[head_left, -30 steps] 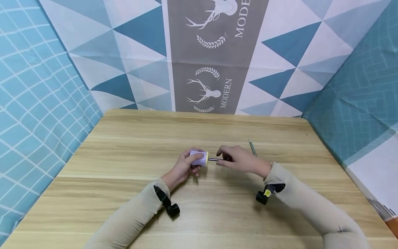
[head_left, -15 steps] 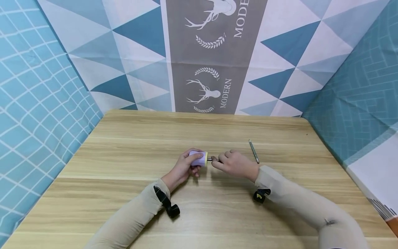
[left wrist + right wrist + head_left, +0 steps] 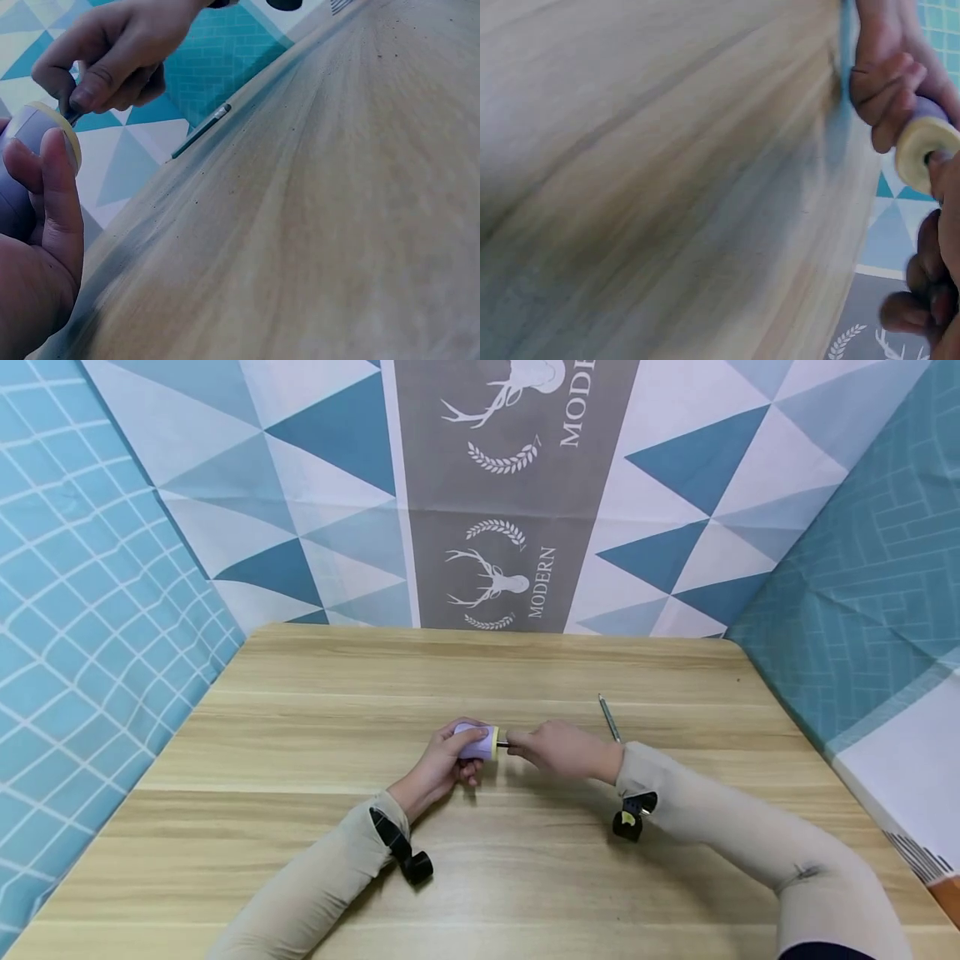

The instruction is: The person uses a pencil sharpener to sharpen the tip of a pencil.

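In the head view my left hand [image 3: 445, 761] grips a small lilac cylinder with a pale yellow end, which looks like a pencil sharpener [image 3: 474, 743]. Its yellow end faces right. My right hand [image 3: 564, 751] pinches a thin dark pencil [image 3: 503, 744] between thumb and fingers. The pencil's near end sits in the hole of the yellow face; most of its length is hidden by the right hand. In the right wrist view the yellow rim [image 3: 913, 159] and the dark hole show right at the fingertips.
A second pencil [image 3: 609, 717], dark green, lies on the wooden table [image 3: 337, 877] just behind the right wrist. Patterned cloth [image 3: 495, 568] hangs at the table's back edge, with blue cloth [image 3: 97, 610] along the left side.
My right hand has slid left along the pencil, closer to the sharpener, and turned at the wrist, its fingers closing on the pencil. The left hand holds the sharpener in nearly the same place.
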`<state>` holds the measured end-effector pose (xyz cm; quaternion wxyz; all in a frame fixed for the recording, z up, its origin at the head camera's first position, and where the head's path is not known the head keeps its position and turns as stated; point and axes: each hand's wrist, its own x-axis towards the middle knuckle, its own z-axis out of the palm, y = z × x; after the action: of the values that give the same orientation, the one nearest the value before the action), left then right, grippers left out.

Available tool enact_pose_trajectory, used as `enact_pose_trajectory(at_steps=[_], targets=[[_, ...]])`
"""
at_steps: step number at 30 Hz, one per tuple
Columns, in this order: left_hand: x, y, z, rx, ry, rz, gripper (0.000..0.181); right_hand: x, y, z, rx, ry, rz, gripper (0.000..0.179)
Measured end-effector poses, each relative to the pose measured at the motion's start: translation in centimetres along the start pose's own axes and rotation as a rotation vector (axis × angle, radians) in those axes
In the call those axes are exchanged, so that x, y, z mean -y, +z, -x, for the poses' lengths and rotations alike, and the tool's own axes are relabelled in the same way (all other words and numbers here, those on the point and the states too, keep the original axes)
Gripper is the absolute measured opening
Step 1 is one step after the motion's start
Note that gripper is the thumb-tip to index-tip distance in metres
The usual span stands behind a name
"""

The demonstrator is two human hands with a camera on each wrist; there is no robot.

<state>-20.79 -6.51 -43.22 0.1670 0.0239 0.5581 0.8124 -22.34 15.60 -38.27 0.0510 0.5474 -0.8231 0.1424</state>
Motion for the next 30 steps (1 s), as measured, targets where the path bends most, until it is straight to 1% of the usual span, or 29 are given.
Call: enact_pose_trajectory(at_steps=[3,6,8,11,13,15,19,23,25,26,28,30], targets=[[-0.1,-0.1,0.0,0.008,-0.006,0.001,0.006,-0.2,-0.4,-0.3,0.003,0.024,-0.170,0.015],[-0.3,-0.1,0.1,0.017,-0.010,-0.003,0.008,-0.3,-1.0,-0.6,0.062,0.096,-0.317,0.013],[-0.3,-0.1,0.1,0.020,-0.010,-0.004,0.009,-0.3,-1.4,-0.7,0.121,0.181,-0.429,0.013],[-0.4,-0.1,0.2,0.022,-0.006,-0.004,0.009,-0.5,-1.8,-0.8,0.219,0.347,-0.664,0.017],[-0.4,-0.1,0.2,0.023,-0.005,-0.002,0.008,-0.6,-1.8,-0.8,0.263,0.447,-0.832,0.021],[-0.4,0.0,0.2,0.030,0.003,-0.005,0.008,-0.8,-1.7,-0.8,0.292,0.526,-0.989,0.025],[-0.4,0.0,0.3,0.050,0.035,-0.012,0.009,-1.2,-1.1,-0.4,0.312,0.599,-1.267,0.031],[-0.3,0.1,0.5,0.094,0.081,-0.023,0.013,-1.5,-0.5,0.5,0.339,0.621,-1.546,0.023],[-0.3,0.2,0.6,0.116,0.091,-0.029,0.015,-1.6,-0.2,0.9,0.355,0.612,-1.630,0.021],[-0.3,0.2,0.7,0.123,0.092,-0.030,0.015,-1.6,-0.2,1.1,0.359,0.605,-1.650,0.021],[-0.3,0.2,0.7,0.126,0.091,-0.030,0.016,-1.7,-0.2,1.2,0.369,0.598,-1.651,0.022],[-0.3,0.2,0.7,0.122,0.090,-0.030,0.015,-1.7,-0.4,1.0,0.370,0.595,-1.586,0.024]])
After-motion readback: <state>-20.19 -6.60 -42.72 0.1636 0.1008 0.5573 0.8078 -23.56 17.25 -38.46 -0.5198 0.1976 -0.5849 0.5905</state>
